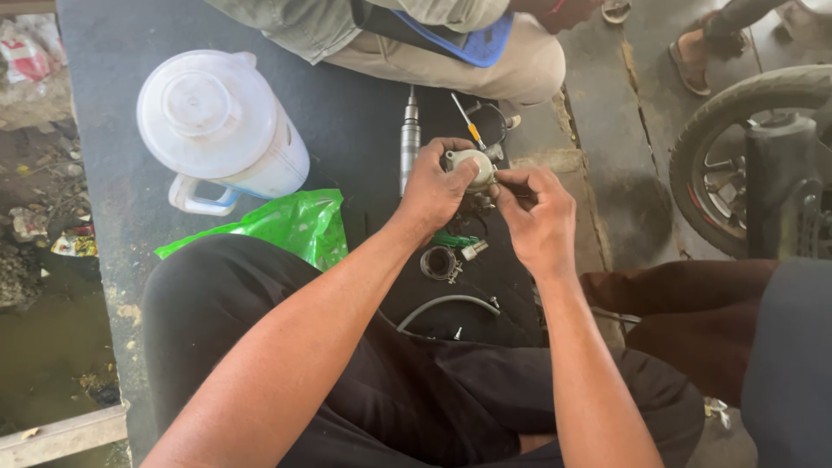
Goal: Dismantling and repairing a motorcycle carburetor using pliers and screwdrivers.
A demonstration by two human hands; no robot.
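My left hand [438, 186] grips a small pale metal engine part [474, 166], rounded like a carburettor body, held above a dark mat [347, 113]. My right hand [536, 212] pinches at the part's right side with fingertips closed on it; what it pinches is too small to tell. Below the hands, on the mat, lie a round metal ring piece [439, 263], a small silver fitting [474, 250] and a green bit [451, 238]. A grey hose [442, 303] curves near my lap.
A white plastic jug [221, 126] with lid stands at the left, beside a green plastic bag [290, 225]. A long silver tool [409, 139] and an orange-handled screwdriver [468, 123] lie ahead. Another person [433, 39] sits opposite. A motorcycle wheel [745, 156] is at the right.
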